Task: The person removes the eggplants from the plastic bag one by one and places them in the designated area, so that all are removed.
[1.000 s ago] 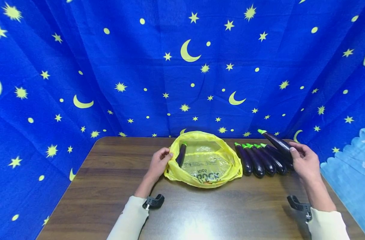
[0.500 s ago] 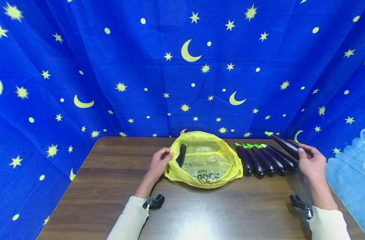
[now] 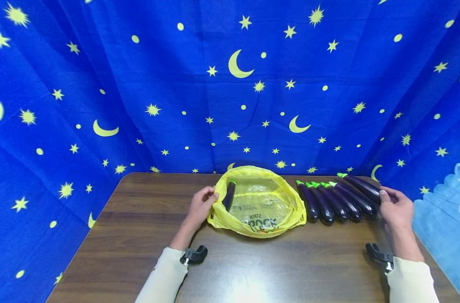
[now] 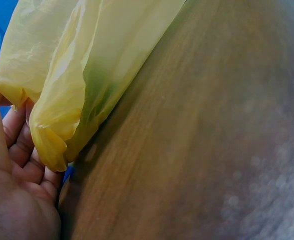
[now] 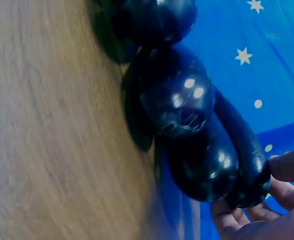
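Observation:
At the left rim of a yellow plastic bag (image 3: pixel 230 225), my left hand (image 3: pixel 199 207) pinches the film; the left wrist view shows the gathered edge (image 4: pixel 51 135) between thumb and fingers. The bag's mouth is spread wide, and one eggplant (image 3: pixel 228 198) lies inside along its left wall. My right hand (image 3: pixel 398 212) grips the blunt end of another eggplant (image 3: pixel 362 187), whose green stem points to the back left. This eggplant is at the right end of a row of eggplants (image 3: pixel 324 206), against its neighbour. In the right wrist view the held eggplant (image 5: pixel 249 145) shows beside rounded dark ends.
The brown wooden table (image 3: pixel 139 235) reaches back to a blue cloth (image 3: pixel 177 84) with moons and stars. A light blue cloth (image 3: pixel 442 227) hangs at the right edge. The row of eggplants lies close to the bag's right side.
My right hand has moved right, then lowered the eggplant from above the row down to its right end. The left hand and the bag have stayed put.

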{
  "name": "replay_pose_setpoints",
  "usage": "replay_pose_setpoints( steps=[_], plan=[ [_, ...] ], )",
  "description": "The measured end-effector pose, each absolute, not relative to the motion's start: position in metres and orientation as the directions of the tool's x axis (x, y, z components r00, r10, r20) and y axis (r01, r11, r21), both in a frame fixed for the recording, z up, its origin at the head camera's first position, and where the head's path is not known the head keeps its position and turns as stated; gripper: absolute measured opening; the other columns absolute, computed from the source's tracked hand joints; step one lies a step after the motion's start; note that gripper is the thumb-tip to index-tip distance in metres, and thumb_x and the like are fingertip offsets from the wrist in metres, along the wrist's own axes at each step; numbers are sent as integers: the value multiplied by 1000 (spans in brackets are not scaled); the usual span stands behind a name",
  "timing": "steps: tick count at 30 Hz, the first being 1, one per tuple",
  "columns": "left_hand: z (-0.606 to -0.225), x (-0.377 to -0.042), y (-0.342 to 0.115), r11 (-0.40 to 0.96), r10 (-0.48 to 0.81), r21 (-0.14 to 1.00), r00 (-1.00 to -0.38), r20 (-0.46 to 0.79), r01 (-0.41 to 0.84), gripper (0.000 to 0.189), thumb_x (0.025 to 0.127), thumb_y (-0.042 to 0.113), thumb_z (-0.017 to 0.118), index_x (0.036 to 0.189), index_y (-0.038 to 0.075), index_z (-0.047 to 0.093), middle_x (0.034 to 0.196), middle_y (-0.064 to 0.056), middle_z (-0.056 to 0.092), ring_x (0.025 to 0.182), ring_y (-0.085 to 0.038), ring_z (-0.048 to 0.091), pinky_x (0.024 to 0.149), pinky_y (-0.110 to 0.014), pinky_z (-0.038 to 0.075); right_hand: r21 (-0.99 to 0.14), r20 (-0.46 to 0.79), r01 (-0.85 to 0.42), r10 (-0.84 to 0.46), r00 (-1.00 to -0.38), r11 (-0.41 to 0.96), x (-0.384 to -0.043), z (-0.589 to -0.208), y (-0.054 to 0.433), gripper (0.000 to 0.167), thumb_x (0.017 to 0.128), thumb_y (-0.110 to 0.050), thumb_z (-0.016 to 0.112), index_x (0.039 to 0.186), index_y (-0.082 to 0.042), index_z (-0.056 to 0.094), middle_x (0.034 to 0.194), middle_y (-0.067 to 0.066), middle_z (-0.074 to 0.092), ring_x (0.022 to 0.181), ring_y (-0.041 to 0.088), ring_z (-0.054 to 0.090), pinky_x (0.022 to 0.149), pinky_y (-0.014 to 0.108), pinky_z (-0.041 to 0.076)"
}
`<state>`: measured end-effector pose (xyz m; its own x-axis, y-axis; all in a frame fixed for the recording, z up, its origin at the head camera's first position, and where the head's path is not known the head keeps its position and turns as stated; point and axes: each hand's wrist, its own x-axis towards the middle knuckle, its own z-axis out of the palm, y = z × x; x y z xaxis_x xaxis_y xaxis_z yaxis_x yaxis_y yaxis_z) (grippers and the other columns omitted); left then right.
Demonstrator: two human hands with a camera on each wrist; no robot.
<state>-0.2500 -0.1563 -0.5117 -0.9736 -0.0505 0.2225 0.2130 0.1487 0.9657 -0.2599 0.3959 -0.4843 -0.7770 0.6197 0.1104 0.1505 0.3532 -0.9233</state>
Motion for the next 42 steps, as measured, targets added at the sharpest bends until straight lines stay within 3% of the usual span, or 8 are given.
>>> replay_pose_setpoints(
  steps=[5, 12, 19, 21, 24, 27, 34, 42],
  plan=[
    [-497, -242, -156, 138, -31, 968, -975, 218, 212, 7, 97, -7, 63, 99, -12, 67, 91, -18, 65, 77, -12, 57, 72, -23, 46, -919, 108, 161, 623, -775, 360, -261, -493, 401, 32, 106, -18, 57, 128, 3, 69, 72, -32, 53, 72, -9, 51, 63, 8, 41],
    [-494, -240, -155, 130, -26, 967, -974, 223, 218, 6, 97, -7, 63, 99, -12, 67, 90, -17, 65, 77, -12, 57, 71, -22, 46, -894, 72, 225, 619, -782, 388, -262, -499, 402, 44, 108, -22, 54, 139, 8, 62, 72, -34, 49, 75, -12, 49, 67, 7, 41],
    [-509, -250, -157, 143, -30, 968, -977, 212, 206, 8, 97, -7, 63, 100, -13, 67, 91, -16, 64, 76, -12, 56, 70, -22, 46, -878, 91, 228, 615, -783, 420, -263, -506, 405, 44, 108, -20, 52, 140, 9, 61, 73, -33, 47, 73, -13, 48, 67, 7, 41],
    [-518, -256, -158, 149, -38, 966, -975, 217, 209, 8, 97, -7, 63, 100, -13, 67, 91, -17, 65, 75, -11, 56, 69, -22, 46, -867, 92, 244, 619, -780, 436, -264, -508, 405, 44, 109, -20, 51, 140, 8, 61, 78, -25, 54, 74, -12, 47, 67, 8, 40],
    [-528, -262, -160, 148, -47, 966, -974, 223, 214, 7, 97, -5, 65, 100, -11, 68, 91, -16, 65, 74, -10, 55, 68, -22, 45, -850, 81, 275, 627, -775, 450, -265, -509, 404, 44, 109, -21, 49, 142, 6, 61, 98, -2, 65, 77, -10, 46, 69, 10, 40],
    [-531, -263, -161, 134, -47, 968, -975, 219, 211, 6, 96, -3, 67, 100, -7, 69, 91, -13, 65, 75, -11, 56, 68, -22, 46, -835, 67, 301, 628, -775, 461, -265, -509, 403, 45, 110, -22, 47, 144, 5, 60, 115, 14, 64, 80, -8, 44, 72, 12, 39],
    [-532, -263, -162, 135, -31, 967, -975, 221, 215, 6, 97, 1, 67, 99, -4, 70, 90, -5, 64, 77, -13, 57, 69, -23, 47, -843, 65, 288, 618, -784, 455, -263, -509, 404, 45, 110, -23, 48, 143, 5, 61, 97, -8, 60, 78, -10, 45, 71, 9, 40],
    [-530, -261, -163, 131, -28, 970, -977, 211, 206, 6, 98, 1, 66, 99, -3, 70, 92, -8, 65, 79, -14, 58, 70, -24, 48, -836, 72, 287, 612, -788, 467, -262, -513, 403, 45, 111, -22, 46, 142, 5, 61, 106, 5, 65, 78, -12, 44, 71, 9, 40]
  ],
)
